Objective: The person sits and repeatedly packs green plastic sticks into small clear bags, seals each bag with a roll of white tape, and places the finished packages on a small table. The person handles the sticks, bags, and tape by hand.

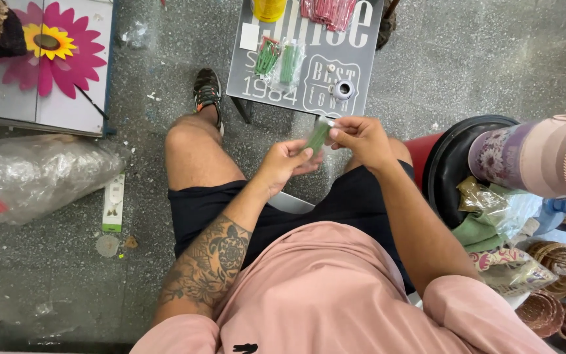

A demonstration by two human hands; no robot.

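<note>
We are holding a small clear packet of green sticks [318, 135] between our 2 hands, out over our knees and just short of the near edge of the small grey table [361, 72]. Our left hand [287, 162] closes on the packet's lower end, fingers wrapped under it and thumb on top. Our right hand [360, 139] pinches the upper end between thumb and fingertips, where the plastic looks folded or sealed. So both grips are closed on the same packet, one at each end.

We judge that the step in hand is opening the packet or drawing its contents out at the top. What that calls for next is a firm hold from the lower hand while the upper pinch peels or pulls away from it, gently, so the thin sticks do not spill onto the floor.

Beyond the upper pinch, on the table, lie 2 more packets of green sticks [279, 59], a bundle of pink sticks [327, 12], a yellow pot [269, 9] and a small metal ring [342, 90]. Off to the right of our right hand stands a black tub [450, 157] with a pink roll [538, 156] lying across it. Well away on the left-hand side lie a clear plastic bag [31, 174] and a sunflower board [67, 59].
</note>
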